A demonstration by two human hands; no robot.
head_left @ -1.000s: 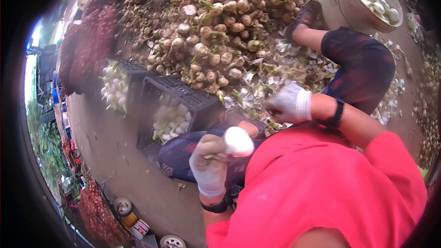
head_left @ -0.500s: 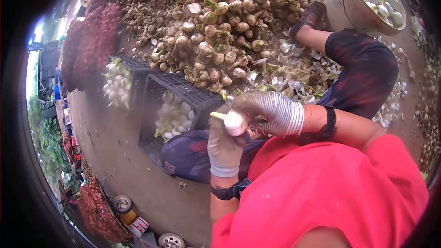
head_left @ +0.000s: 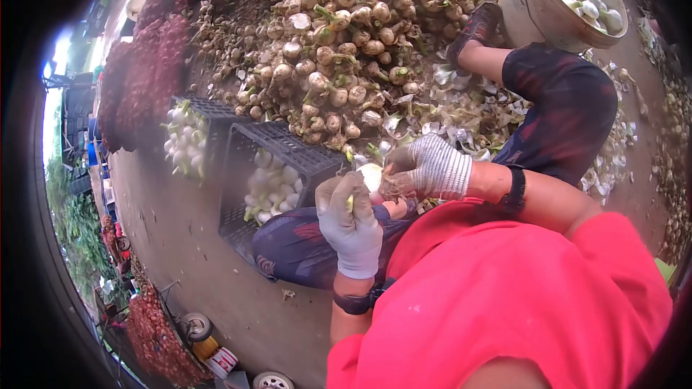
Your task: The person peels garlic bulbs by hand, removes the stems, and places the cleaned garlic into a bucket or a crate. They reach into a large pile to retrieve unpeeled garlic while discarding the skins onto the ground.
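On the concrete floor, toward its left edge, we see red mesh sacks stacked, and just right of them two black plastic crates tipped on their sides, each holding peeled white onions. Right of the crates, over our lap, our left hand rises in a grey glove, wrist bent upward, its fingers curled closed around the lower part of a white onion. Our right hand, in a knitted glove, reaches in from the right with forearm level and wrist banded in black, its fingers pinched on the onion's rooty end, touching the left hand. Beyond both hands lies a big heap of unpeeled onions with loose skins at its near edge. At the upper right corner stands a tub of peeled onions.
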